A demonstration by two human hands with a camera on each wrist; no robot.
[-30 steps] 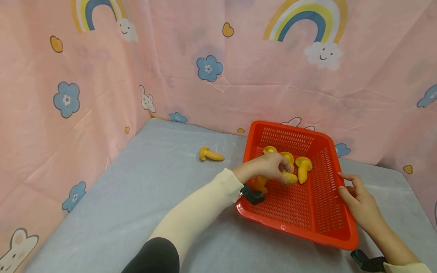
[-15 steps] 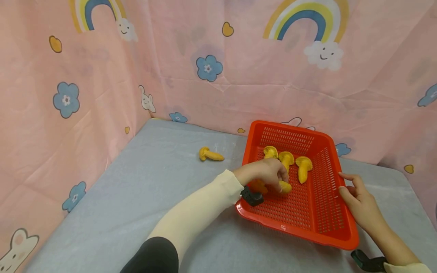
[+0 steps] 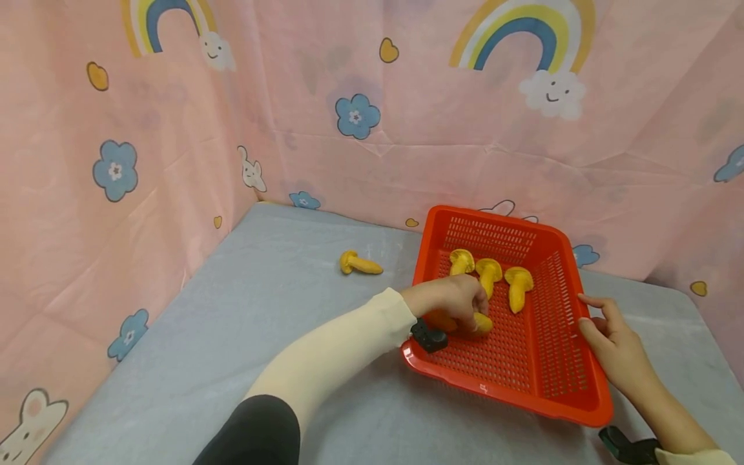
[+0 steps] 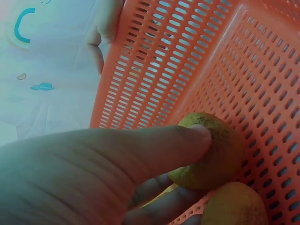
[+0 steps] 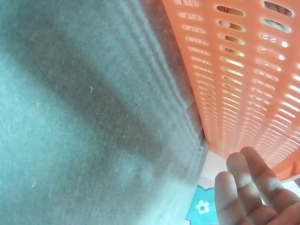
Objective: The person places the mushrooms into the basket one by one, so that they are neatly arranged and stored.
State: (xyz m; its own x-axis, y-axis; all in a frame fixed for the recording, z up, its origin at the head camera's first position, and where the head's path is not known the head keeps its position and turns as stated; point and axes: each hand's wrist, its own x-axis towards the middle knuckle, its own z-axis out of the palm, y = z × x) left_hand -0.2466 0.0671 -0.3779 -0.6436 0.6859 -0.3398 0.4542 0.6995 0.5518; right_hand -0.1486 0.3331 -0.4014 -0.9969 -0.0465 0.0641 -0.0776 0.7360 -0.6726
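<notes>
In the head view, my left hand [image 3: 459,300] reaches into a red perforated basket [image 3: 511,400] and holds a yellow mushroom [image 3: 482,323] low over its floor. The left wrist view shows my thumb on that mushroom's rounded end [image 4: 225,154], with fingers beneath; another rounded yellow end [image 4: 236,206] is close by. An orange-yellow piece [image 3: 440,320], partly hidden by my wrist, lies in the basket. Three mushrooms stand in a row farther back, including the rightmost mushroom [image 3: 518,289]. My right hand [image 3: 619,352] grips the basket's right rim, several fingers outside its wall.
A single yellow mushroom [image 3: 360,263] lies on the grey-covered table [image 3: 232,336], left of the basket. Behind and to the left hangs a pink printed curtain [image 3: 314,168]. The basket's far side is close to that curtain.
My left hand has moved left and nearer within the basket, bringing the mushroom along and uncovering the back row. My right hand and the basket stay put.
</notes>
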